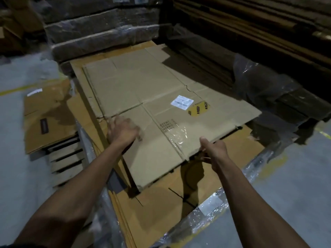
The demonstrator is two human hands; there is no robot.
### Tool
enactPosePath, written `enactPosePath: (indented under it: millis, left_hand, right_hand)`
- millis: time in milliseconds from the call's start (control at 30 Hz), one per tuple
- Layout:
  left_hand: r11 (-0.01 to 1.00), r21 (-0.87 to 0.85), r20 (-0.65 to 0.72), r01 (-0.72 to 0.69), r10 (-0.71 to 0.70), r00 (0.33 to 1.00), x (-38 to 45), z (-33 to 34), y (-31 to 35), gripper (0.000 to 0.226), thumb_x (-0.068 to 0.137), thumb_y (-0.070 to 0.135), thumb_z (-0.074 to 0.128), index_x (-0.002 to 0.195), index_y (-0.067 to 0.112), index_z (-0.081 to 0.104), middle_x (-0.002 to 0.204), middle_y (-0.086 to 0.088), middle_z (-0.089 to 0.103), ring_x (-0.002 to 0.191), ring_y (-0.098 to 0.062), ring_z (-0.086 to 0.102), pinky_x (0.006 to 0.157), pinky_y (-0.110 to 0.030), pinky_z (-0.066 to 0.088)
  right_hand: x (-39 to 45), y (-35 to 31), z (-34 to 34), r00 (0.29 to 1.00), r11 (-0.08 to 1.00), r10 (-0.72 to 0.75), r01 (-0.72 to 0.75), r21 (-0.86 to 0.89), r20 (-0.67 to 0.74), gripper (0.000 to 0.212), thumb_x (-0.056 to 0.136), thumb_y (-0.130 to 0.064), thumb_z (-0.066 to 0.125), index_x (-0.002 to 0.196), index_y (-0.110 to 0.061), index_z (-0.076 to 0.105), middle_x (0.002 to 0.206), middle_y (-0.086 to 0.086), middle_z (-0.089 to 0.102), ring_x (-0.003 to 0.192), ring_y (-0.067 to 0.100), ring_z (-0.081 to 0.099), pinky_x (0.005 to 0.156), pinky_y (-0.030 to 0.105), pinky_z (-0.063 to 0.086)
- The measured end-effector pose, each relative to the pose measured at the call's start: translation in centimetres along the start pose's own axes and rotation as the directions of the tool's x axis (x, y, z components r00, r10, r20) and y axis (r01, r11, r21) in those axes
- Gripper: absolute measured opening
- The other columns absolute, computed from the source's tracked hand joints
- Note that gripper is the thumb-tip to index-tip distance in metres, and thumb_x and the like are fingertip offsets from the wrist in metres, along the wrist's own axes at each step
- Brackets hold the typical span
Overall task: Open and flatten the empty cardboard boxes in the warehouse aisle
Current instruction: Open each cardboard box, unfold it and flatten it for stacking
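Note:
A large flattened cardboard box (143,90) with a white label and a yellow sticker lies on top of a stack of flat cardboard sheets (161,208). My left hand (123,130) rests palm down on its near left part, fingers blurred. My right hand (214,149) holds the box's near right edge, thumb on top and fingers underneath. That edge is raised slightly above the stack. Clear tape shines on the box between my hands.
A second pile of flattened boxes (48,119) lies on the grey floor at the left. Shrink-wrapped bundles (100,31) stand behind the stack. More wrapped cardboard (279,97) and dark racking fill the right. Loose plastic film (202,215) wraps the stack's near edge.

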State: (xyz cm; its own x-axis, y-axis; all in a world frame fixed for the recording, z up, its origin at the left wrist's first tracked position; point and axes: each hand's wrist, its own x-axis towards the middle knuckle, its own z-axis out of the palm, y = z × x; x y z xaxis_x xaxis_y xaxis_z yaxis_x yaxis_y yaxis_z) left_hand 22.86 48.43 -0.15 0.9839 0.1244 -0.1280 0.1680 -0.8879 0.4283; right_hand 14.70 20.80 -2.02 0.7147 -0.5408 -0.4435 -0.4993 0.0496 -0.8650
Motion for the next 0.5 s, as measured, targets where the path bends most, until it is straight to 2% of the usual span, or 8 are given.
enactPosePath:
  millis: [33, 67, 133, 200, 267, 300, 367, 500]
  left_hand:
    - [0.988, 0.095, 0.009, -0.126, 0.125, 0.992, -1.2, 0.1, 0.6, 0.061, 0.097, 0.054, 0.045, 0.148, 0.021, 0.042, 0.165, -0.008, 0.013, 0.151, -0.031, 0.004, 0.122, -0.049, 0.010]
    - [0.952, 0.168, 0.045, -0.256, 0.252, 0.967, -2.5, 0.5, 1.3, 0.066, 0.095, 0.061, 0.042, 0.150, 0.024, 0.039, 0.165, -0.007, 0.013, 0.151, -0.031, 0.006, 0.122, -0.049, 0.010]
    - [0.857, 0.221, 0.187, -0.466, 0.432, 0.882, -5.3, 1.7, 2.5, 0.080, 0.089, 0.074, 0.040, 0.154, 0.032, 0.025, 0.167, -0.003, 0.006, 0.152, -0.028, 0.001, 0.121, -0.048, 0.003]
    - [0.790, 0.255, 0.336, -0.558, 0.469, 0.817, -7.3, 3.3, 3.1, 0.097, 0.083, 0.081, 0.042, 0.158, 0.032, 0.006, 0.166, 0.001, -0.012, 0.152, -0.026, -0.011, 0.121, -0.047, -0.006]
    - [0.775, 0.320, 0.343, -0.546, 0.442, 0.829, -8.0, 4.8, 3.1, 0.102, 0.084, 0.078, 0.047, 0.158, 0.032, -0.005, 0.164, 0.001, -0.018, 0.152, -0.027, -0.014, 0.121, -0.046, -0.008]
    - [0.782, 0.342, 0.305, -0.521, 0.432, 0.849, -8.1, 5.3, 3.1, 0.101, 0.085, 0.075, 0.050, 0.158, 0.033, -0.006, 0.165, 0.001, -0.017, 0.152, -0.029, -0.013, 0.121, -0.046, -0.006]
    - [0.800, 0.351, 0.243, -0.486, 0.424, 0.873, -8.0, 6.0, 3.2, 0.098, 0.087, 0.069, 0.054, 0.158, 0.034, -0.005, 0.166, -0.001, -0.013, 0.153, -0.031, -0.008, 0.122, -0.046, -0.002]
    - [0.817, 0.338, 0.232, -0.468, 0.409, 0.882, -8.0, 6.3, 3.5, 0.097, 0.086, 0.066, 0.057, 0.158, 0.036, -0.001, 0.167, 0.001, -0.010, 0.153, -0.028, -0.006, 0.122, -0.042, -0.002]
  right_hand:
    - [0.1, -0.3, -0.1, 0.997, 0.969, -0.071, 0.068, -0.236, -0.004, 0.042, 0.086, -0.044, 0.067, 0.102, -0.005, 0.068, 0.100, 0.016, 0.068, 0.082, 0.034, 0.065, 0.072, 0.044, 0.058]
    - [0.1, -0.6, -0.4, 0.985, 0.880, -0.174, 0.149, -0.450, -0.015, 0.046, 0.088, -0.047, 0.064, 0.114, -0.009, 0.066, 0.114, 0.014, 0.064, 0.098, 0.035, 0.063, 0.082, 0.045, 0.055]
    - [0.4, -0.5, -1.0, 0.913, 0.678, -0.405, 0.337, -0.654, 0.050, 0.052, 0.093, -0.036, 0.063, 0.139, -0.015, 0.048, 0.135, 0.012, 0.045, 0.121, 0.031, 0.049, 0.097, 0.044, 0.046]
    - [1.2, -0.4, -1.5, 0.801, 0.450, -0.539, 0.536, -0.714, 0.261, 0.066, 0.086, -0.024, 0.067, 0.146, -0.020, 0.040, 0.143, 0.012, 0.035, 0.132, 0.029, 0.036, 0.108, 0.046, 0.037]
    - [2.7, -0.1, -1.7, 0.690, 0.168, -0.535, 0.652, -0.739, 0.487, 0.071, 0.080, -0.023, 0.070, 0.144, -0.025, 0.041, 0.151, 0.012, 0.031, 0.141, 0.031, 0.026, 0.115, 0.050, 0.026]
    - [3.5, -0.2, -1.8, 0.640, 0.069, -0.516, 0.694, -0.717, 0.570, 0.069, 0.080, -0.024, 0.072, 0.142, -0.027, 0.043, 0.152, 0.012, 0.032, 0.142, 0.031, 0.026, 0.115, 0.051, 0.023]
    - [4.7, -1.1, -2.1, 0.559, -0.037, -0.487, 0.754, -0.656, 0.670, 0.068, 0.081, -0.024, 0.077, 0.141, -0.026, 0.046, 0.149, 0.012, 0.038, 0.139, 0.032, 0.033, 0.111, 0.052, 0.023]
    - [7.1, -2.7, -3.1, 0.422, -0.102, -0.445, 0.852, -0.513, 0.790, 0.064, 0.080, -0.028, 0.081, 0.138, -0.021, 0.056, 0.147, 0.016, 0.045, 0.137, 0.034, 0.041, 0.109, 0.052, 0.028]
